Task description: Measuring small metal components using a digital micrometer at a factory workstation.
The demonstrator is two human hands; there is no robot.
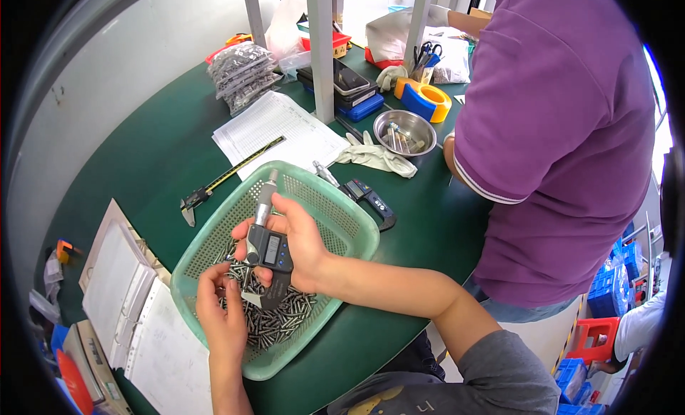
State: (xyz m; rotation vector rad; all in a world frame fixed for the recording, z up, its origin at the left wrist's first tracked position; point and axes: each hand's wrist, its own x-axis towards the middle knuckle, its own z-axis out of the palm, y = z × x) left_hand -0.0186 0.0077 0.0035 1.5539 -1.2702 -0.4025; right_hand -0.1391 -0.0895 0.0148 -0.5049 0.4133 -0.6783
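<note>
A digital micrometer (272, 249) with a small screen is gripped in my right hand (308, 249), its thimble pointing away from me and its frame toward me. My left hand (222, 311) is beside the micrometer's measuring gap, thumb and fingers pinched together; what sits between the fingertips is too small to make out. Both hands are over a light green perforated plastic basket (341, 226). Many small metal pins (282, 326) lie loose in its bottom, partly hidden by my hands and the micrometer.
Right of the basket lies another micrometer (369, 199); left, a caliper (232, 171) by printed sheets (275, 126). Beyond are a white glove (377, 159), metal bowl (432, 135) and tape rolls (426, 99). An open binder (114, 290) lies left. A person in purple (564, 144) stands right.
</note>
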